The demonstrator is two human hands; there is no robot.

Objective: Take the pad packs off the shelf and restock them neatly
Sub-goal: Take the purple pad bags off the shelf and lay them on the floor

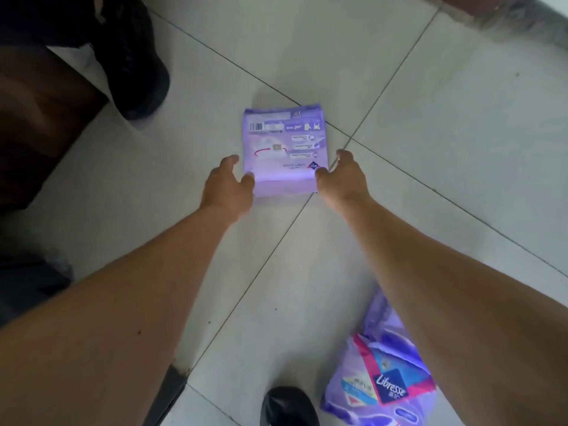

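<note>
A stack of purple pad packs (284,149) lies on the tiled floor, printed back side up with a barcode at its far left corner. My left hand (229,186) grips the stack's near left corner, thumb on top. My right hand (341,175) grips the near right corner the same way. Another purple pad pack (384,373) with a pink and blue label lies on the floor at the lower right, partly behind my right forearm.
A black shoe (135,59) of another person stands at the upper left beside dark wooden furniture (37,118). My own black shoe (287,405) shows at the bottom. Pale floor tiles (445,118) spread to the right and beyond the stack.
</note>
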